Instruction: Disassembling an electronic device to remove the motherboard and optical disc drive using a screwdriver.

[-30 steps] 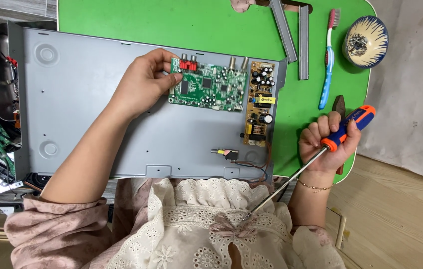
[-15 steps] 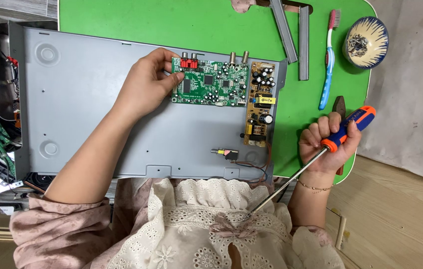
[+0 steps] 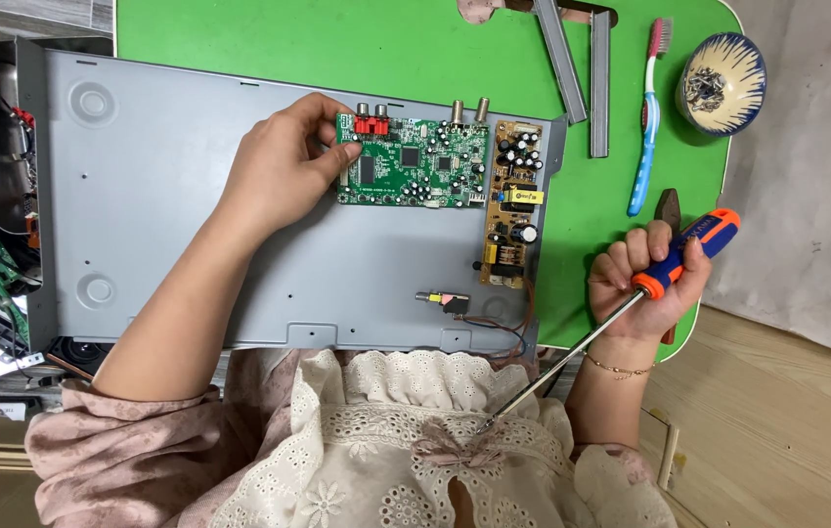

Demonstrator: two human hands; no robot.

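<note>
at centre frame the left hand (image 3: 284, 166) pinches the left edge of a green circuit board (image 3: 414, 161), fingers clamped on it, the board lying on the upper right part of a grey metal chassis (image 3: 161, 225). just right of it sits a tan power board (image 3: 511, 205). toward the right edge the right hand (image 3: 645, 284) is closed around an orange and blue screwdriver (image 3: 675, 262), shaft angled down-left over the lace blouse. a toothbrush (image 3: 648, 117) and patterned bowl (image 3: 721, 83) rest on the green table (image 3: 240, 39), upper right.
</note>
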